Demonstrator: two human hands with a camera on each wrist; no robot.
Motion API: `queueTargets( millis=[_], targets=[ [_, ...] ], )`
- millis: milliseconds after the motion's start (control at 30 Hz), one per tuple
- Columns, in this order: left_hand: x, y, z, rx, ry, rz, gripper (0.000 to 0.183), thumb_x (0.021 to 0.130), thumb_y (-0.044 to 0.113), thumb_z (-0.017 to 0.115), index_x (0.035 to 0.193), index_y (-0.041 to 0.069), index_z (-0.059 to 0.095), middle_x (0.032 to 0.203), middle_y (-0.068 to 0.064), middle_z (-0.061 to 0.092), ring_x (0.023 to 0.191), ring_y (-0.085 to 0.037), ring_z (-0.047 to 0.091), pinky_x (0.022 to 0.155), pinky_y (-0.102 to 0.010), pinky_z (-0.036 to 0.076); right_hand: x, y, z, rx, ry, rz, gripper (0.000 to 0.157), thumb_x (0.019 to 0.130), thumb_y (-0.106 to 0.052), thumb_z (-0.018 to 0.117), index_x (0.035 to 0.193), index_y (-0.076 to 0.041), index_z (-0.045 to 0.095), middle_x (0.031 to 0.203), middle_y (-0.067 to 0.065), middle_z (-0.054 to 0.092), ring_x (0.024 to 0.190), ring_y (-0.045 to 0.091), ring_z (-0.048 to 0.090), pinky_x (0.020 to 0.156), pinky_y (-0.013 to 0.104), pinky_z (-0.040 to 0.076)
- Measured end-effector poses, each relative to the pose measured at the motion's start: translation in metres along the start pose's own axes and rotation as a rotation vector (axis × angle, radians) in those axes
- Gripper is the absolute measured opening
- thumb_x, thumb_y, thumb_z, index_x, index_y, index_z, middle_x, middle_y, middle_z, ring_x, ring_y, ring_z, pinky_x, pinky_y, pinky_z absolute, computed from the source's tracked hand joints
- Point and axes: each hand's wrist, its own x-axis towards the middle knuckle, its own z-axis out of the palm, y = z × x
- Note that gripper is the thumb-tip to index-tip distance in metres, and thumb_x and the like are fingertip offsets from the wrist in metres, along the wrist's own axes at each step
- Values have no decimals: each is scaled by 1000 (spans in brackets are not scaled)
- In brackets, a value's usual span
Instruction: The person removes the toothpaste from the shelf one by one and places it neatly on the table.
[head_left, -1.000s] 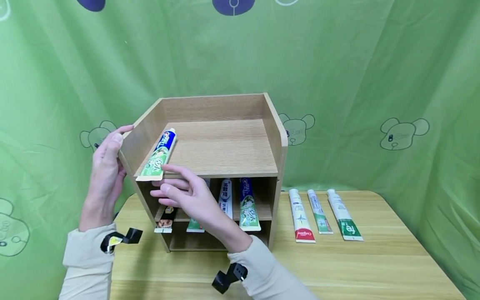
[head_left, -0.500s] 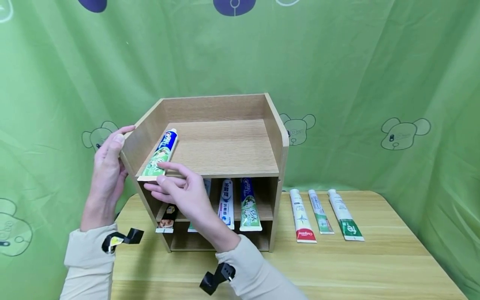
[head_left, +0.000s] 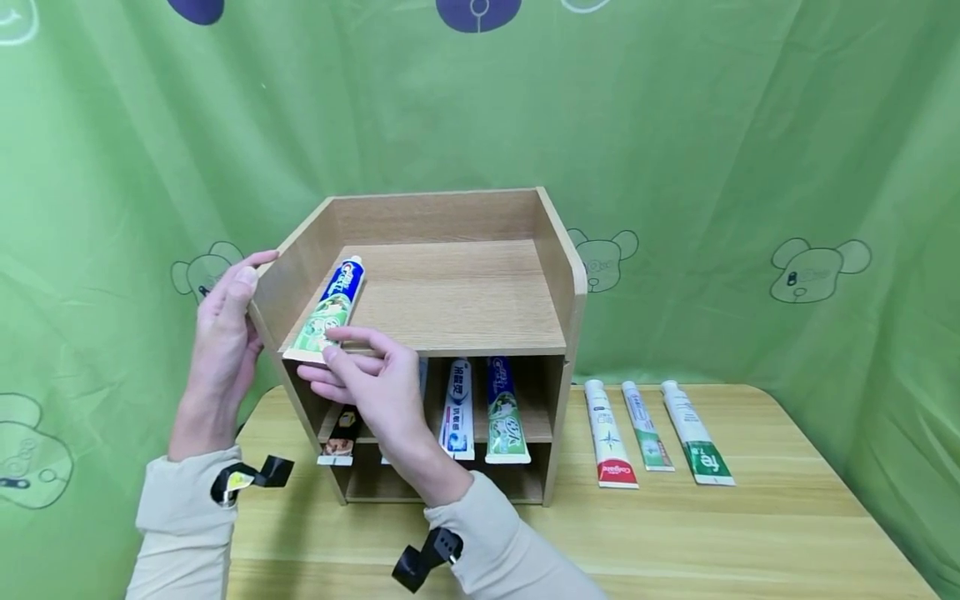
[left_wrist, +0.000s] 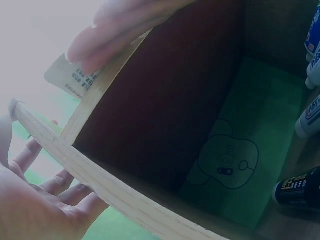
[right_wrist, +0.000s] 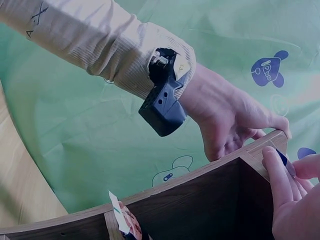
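A blue and green toothpaste tube (head_left: 330,304) lies slantwise on the top board of a wooden shelf (head_left: 457,287), along its left side, cap toward the back. Its flat crimped end juts past the front edge. My right hand (head_left: 382,392) pinches that end at its right corner, index finger above and thumb at the edge. My left hand (head_left: 221,350) holds the shelf's left side panel from outside, thumb near the front edge. In the left wrist view, the left fingers (left_wrist: 60,192) show behind the panel.
On the middle level lie several tubes, among them a black one (head_left: 345,433), a white one (head_left: 457,408) and a blue-green one (head_left: 507,412). Right of the shelf, a red-ended tube (head_left: 611,437), a small tube (head_left: 647,429) and a green-ended tube (head_left: 697,433) lie on the table (head_left: 795,517).
My right hand has shifted slightly left, and its thumb has come up to the tube's end, where the index finger was touching. My left hand stays on the side panel.
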Motion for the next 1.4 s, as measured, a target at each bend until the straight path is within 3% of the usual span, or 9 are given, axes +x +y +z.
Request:
queueTargets(
  millis=[267,600,1000,1167,1400],
  targets=[
    [0,-1,0,8,2,3,41,104,36,58,139,16,63,129,-10,52,109,-25,56,84,-31,52,-7,-5,-4,-30,-9,17,24,96,2,69,120,0,70,97,25,75,93,39,75,77,36,60],
    [-1,-1,-2,17,10,5,41,104,35,57,140,16,62,133,-9,50,113,-25,53,89,-33,49,-14,2,-12,-63,-85,3,36,96,3,68,130,-8,67,96,26,74,91,36,75,77,39,61],
    [1,-2,-1,31,2,16,43,103,38,58,140,16,62,133,-10,50,114,-26,53,90,-34,49,-12,7,-14,-6,-89,-12,40,94,12,64,131,-2,65,116,24,71,108,37,71,86,39,58],
    [1,-2,-1,26,9,10,42,103,38,59,139,17,63,134,-8,49,116,-25,51,90,-36,47,-15,10,-16,-43,-98,-24,44,94,11,62,134,-5,65,116,23,71,105,30,73,87,37,58],
    [1,-2,0,28,8,14,43,103,39,59,140,17,63,133,-10,50,113,-25,52,88,-35,48,-22,16,-19,-108,-152,-81,46,92,15,60,136,1,62,118,25,68,101,26,72,84,37,60]
  ],
)
